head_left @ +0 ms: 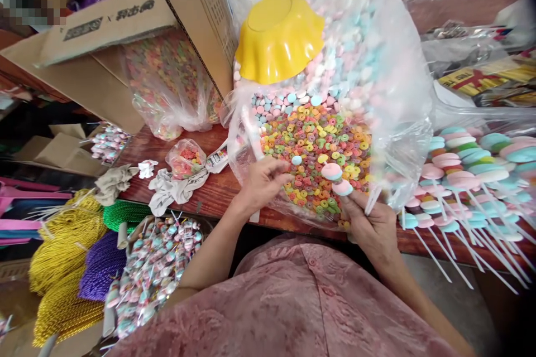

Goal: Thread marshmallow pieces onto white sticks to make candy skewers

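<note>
My right hand (374, 222) grips a candy skewer (333, 172), with pink, white and blue marshmallow pieces on it and its white stick slanting beside my fingers. My left hand (264, 183) hovers over the left edge of the loose ring-shaped gummies (310, 139), its thumb and fingers pinched together. Whatever they may hold is too small to make out. Behind the gummies lie many pink, blue and white marshmallows (355, 39) in a clear plastic bag (402, 67). An upturned yellow bowl (280, 36) rests on the marshmallows.
Finished candy skewers (460, 178) are piled on the right, sticks toward me. A cardboard box (201, 22) holding a bag of gummies (167, 83) stands at back left. Below left are a box of wrapped candy sticks (154, 268) and yellow bead strands (67, 256).
</note>
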The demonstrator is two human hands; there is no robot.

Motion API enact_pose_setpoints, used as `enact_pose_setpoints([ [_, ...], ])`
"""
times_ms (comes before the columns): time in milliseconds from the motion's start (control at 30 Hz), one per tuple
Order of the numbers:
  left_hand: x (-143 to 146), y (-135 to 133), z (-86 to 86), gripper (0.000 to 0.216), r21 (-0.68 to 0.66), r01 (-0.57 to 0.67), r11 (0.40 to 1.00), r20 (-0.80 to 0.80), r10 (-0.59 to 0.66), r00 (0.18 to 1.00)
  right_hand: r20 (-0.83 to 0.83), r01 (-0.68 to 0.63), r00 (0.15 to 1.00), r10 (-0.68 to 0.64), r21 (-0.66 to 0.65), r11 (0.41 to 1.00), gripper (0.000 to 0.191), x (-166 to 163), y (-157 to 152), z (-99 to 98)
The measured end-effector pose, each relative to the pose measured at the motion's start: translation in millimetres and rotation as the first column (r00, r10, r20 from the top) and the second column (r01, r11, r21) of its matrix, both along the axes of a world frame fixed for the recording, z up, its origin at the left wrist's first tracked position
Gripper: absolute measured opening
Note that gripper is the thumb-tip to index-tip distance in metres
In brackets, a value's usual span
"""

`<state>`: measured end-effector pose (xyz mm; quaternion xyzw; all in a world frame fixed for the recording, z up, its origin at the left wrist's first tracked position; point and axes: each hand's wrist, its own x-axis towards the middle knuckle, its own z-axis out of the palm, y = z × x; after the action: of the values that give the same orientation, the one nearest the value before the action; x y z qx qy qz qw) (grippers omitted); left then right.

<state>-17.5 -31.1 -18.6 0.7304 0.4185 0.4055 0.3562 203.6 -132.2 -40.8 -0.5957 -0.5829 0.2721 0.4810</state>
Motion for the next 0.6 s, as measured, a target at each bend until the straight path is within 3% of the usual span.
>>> enact_pose_setpoints([
  [100,0.8,-6.1,-12.0,0.005,0.035,0.058,0.998,-0.344,-0.042,0.938,0.069,-0.035,0.997,0.033,0.03,0.999,0.027,2.7,-1.9,-0.6],
  [167,3.3,-9.0,-17.1,0.012,0.03,0.038,0.999,-0.353,-0.025,0.935,0.136,-0.099,0.986,0.091,0.058,0.993,0.025,2.7,-3.1,0.6],
  [233,5.2,-9.2,-16.8,0.012,-0.034,-0.02,0.999,-0.193,0.013,0.981,0.197,-0.155,0.971,0.138,0.074,0.985,0.027,2.5,-3.9,1.6],
  [300,6.4,-7.5,-10.7,0.005,-0.212,-0.082,0.974,0.102,0.105,0.989,0.248,-0.171,0.958,0.146,0.082,0.982,0.03,2.9,-4.3,2.0],
  [400,10.6,-7.1,5.3,0.02,-0.504,-0.021,0.863,0.46,0.29,0.839,0.295,-0.175,0.945,0.139,0.099,0.98,0.036,3.8,-5.0,2.4],
  [467,17.1,-10.7,14.8,0.026,-0.554,0.043,0.831,0.547,0.325,0.771,0.311,-0.193,0.937,0.156,0.091,0.977,0.036,3.5,-5.7,3.0],
  [600,33.4,-20.8,17.3,0.023,-0.517,0.096,0.85,0.612,0.289,0.736,0.298,-0.198,0.941,0.162,0.096,0.975,0.036,1.6,-6.1,3.0],
])
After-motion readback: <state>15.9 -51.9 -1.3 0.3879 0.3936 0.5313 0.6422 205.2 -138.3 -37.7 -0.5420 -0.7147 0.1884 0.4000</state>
